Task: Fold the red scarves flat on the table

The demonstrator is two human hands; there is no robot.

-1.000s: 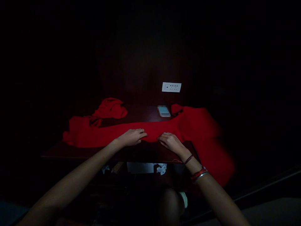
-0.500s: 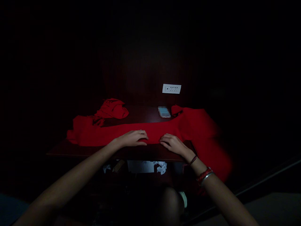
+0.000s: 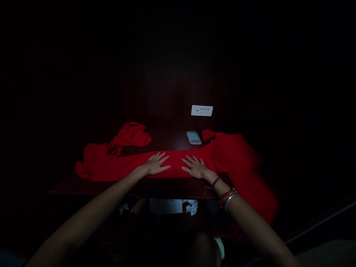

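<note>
Along the front of the dark desk (image 3: 167, 187), a red cloth (image 3: 175, 163) is laid out sideways as a long flat strip. Near edge is set just back from the desk's front edge. Left end is bunched, with fringe (image 3: 114, 150) showing behind it. Right end is spread wider and draped down past the desk's right side; its lower part is blurred and half lost in the dark.

Both hands are laid palm down on the middle of the strip, side by side, bare cloth between them. Left hand (image 3: 157, 165): fingers spread wide, nothing gripped, a ring (image 3: 158, 157) worn. Right hand (image 3: 196, 169): fingers also fanned wide, nothing gripped. On the right wrist a thin dark band (image 3: 215, 182), a red bracelet (image 3: 226, 197) and a silver bangle (image 3: 230, 200) are worn.

Behind the strip, left: a crumpled red bundle (image 3: 135, 134); whether it is joined to the strip cannot be told. Behind, right of middle: a phone (image 3: 194, 137), screen pixelated. Above it a white socket plate (image 3: 202, 110) is fixed to the dark wall.

Below desk level, a white sheet (image 3: 166, 206) and crumpled paper (image 3: 191, 207) can be made out.
</note>
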